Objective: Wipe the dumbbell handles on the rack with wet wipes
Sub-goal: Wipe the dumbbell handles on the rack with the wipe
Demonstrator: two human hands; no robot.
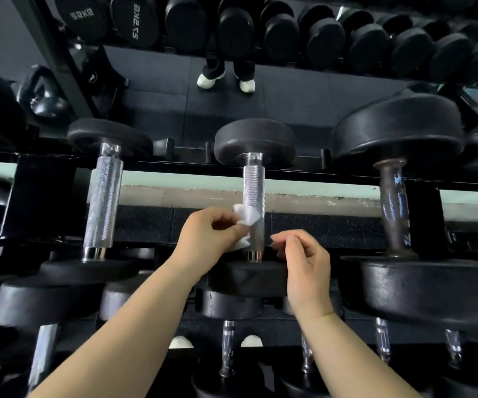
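Left hand (209,234) pinches wet wipe (246,218) against centre-frame dumbbell handle (254,193); right hand (303,259) loosely curled, empty. Loose pinch risks dropping wipe.

One wide-angle camera, worn on the head, looks forward and down onto the dumbbell rack (45,196) from close in. Both forearms enter from the near edge. The left hand (209,237), pinching a wet wipe (246,215), and the right hand (303,259) sit mid-frame at the chrome dumbbell handle (254,185). Far behind, a mirror (160,81) faces the lens.
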